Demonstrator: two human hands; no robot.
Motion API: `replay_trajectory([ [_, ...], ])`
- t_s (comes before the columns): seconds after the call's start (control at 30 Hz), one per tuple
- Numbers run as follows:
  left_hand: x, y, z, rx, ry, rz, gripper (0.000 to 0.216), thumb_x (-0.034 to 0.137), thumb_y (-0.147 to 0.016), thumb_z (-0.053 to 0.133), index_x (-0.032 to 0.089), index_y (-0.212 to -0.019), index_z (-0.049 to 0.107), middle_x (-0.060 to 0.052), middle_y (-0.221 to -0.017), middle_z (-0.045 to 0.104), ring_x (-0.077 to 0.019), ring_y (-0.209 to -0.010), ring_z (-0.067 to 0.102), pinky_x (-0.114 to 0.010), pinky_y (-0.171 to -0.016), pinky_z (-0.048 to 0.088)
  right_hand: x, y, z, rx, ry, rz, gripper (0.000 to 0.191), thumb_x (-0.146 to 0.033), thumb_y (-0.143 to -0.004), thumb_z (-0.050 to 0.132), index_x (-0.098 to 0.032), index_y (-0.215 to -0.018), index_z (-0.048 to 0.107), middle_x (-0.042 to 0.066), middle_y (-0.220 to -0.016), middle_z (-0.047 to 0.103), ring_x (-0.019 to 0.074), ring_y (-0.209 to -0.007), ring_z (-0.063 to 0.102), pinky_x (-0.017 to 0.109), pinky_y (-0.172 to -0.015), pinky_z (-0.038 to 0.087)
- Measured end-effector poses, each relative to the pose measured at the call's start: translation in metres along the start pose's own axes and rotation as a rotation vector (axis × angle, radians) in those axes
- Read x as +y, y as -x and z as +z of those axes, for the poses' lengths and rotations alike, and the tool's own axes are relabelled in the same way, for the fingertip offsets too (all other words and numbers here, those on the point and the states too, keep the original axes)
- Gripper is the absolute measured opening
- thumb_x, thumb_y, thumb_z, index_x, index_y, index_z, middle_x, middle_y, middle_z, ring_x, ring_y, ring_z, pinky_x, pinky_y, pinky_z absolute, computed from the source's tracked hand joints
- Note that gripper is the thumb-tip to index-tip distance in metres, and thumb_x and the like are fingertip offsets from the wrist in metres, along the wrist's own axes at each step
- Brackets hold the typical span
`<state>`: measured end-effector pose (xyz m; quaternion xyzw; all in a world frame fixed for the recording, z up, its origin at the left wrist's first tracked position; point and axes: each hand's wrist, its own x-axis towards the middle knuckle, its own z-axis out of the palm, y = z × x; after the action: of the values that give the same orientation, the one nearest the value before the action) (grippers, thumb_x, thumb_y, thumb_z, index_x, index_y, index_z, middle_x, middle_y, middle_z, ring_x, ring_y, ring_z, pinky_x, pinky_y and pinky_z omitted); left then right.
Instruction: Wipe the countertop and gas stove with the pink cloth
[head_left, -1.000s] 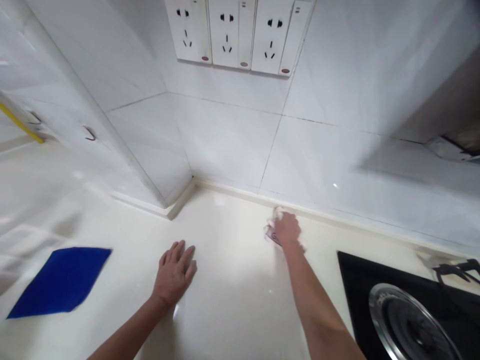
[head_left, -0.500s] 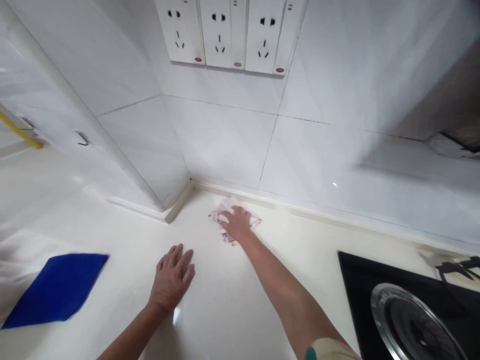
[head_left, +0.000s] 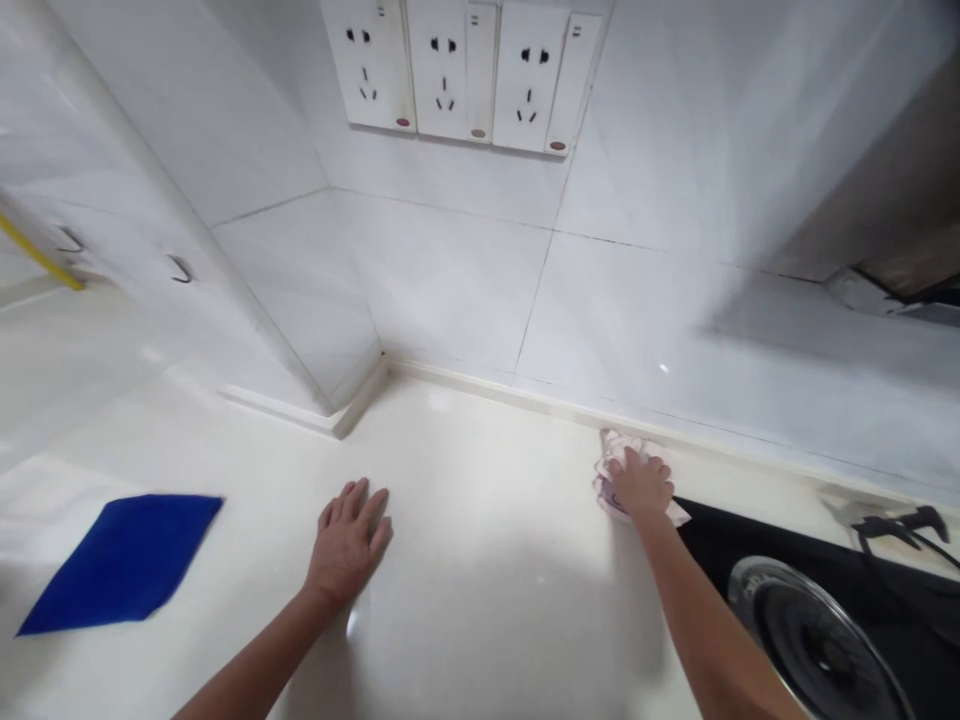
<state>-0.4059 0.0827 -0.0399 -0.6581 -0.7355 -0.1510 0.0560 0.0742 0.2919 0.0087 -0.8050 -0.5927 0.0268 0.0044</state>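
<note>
You're wiping the tabletop at its back edge, right hand closed over a crumpled cloth, left hand flat and open. Your next stroke needs care beside the black cooktop.

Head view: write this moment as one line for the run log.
left hand: flat on white countertop | right hand: gripping crumpled pale cloth at the backsplash edge | nearby: blue cloth, black gas hob
</note>
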Motion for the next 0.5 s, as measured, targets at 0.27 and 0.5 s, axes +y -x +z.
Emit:
replay_trajectory([
  [0.27, 0.005, 0.004, -0.002, -0.017, 0.025, -0.028, 0.046, 0.040, -0.100, 0.049, 0.022, -0.138, 0.067, -0.019, -0.157, 0.054, -0.0380, -0.150, 0.044, -0.059, -0.118, 0.039, -0.205, 0.046, -0.002, -0.079, -0.094, -0.379, 0.044, -0.042, -0.105, 0.047, -0.020, -0.141, 0.060, 0.020, -0.140, 0.054, 0.0354, -0.130, 0.046, 0.051, -0.104, 0.035],
  [0.5, 0.004, 0.010, -0.002, 0.020, 0.090, -0.032, 0.051, 0.038, -0.099, 0.053, 0.022, -0.148, 0.056, -0.019, -0.158, 0.053, -0.0372, -0.150, 0.044, -0.060, -0.120, 0.038, -0.343, 0.105, -0.007, -0.213, -0.199, -0.788, 0.050, -0.048, -0.104, 0.055, -0.036, -0.152, 0.053, 0.013, -0.159, 0.044, 0.0363, -0.142, 0.037, 0.057, -0.113, 0.027],
])
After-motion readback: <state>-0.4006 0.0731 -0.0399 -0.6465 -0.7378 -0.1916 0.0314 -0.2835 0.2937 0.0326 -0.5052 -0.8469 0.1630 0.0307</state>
